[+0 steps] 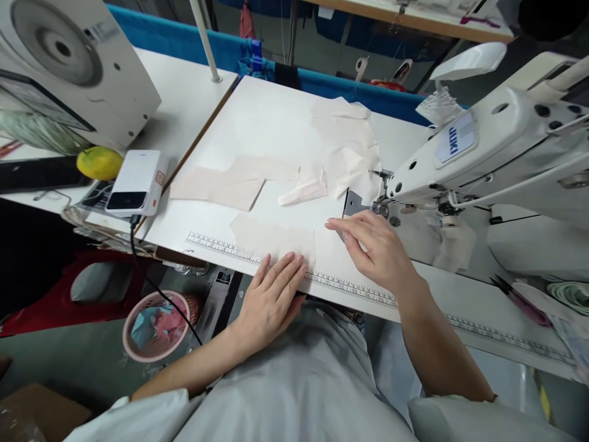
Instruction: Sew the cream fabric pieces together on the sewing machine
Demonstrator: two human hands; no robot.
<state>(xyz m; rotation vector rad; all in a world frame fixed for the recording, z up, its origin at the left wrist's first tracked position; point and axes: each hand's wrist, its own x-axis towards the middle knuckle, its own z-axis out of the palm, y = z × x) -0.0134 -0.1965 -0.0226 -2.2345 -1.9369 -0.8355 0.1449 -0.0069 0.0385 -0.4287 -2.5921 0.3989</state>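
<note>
My left hand (275, 299) lies flat with its fingers stretched out, pressing the lower edge of a pale cream fabric piece (276, 236) against the table's front edge. My right hand (375, 248) hovers beside the grey metal plate (354, 202) of the sewing machine (478, 141). Its thumb and index finger come together in a pinch; whatever is between them, if anything, cannot be made out. Behind the hands are a long pale pink fabric piece (216, 186), a small folded strip (304, 186) and a crumpled heap of cream fabric (347, 138) reaching the presser foot.
A printed ruler (347, 283) runs along the front edge. Dark-tipped snips (519, 301) lie at right. At left stand a white power bank (134, 184) with a cable, a yellow object (100, 162) and another machine (73, 67). A pink basket (131, 337) of scraps is below.
</note>
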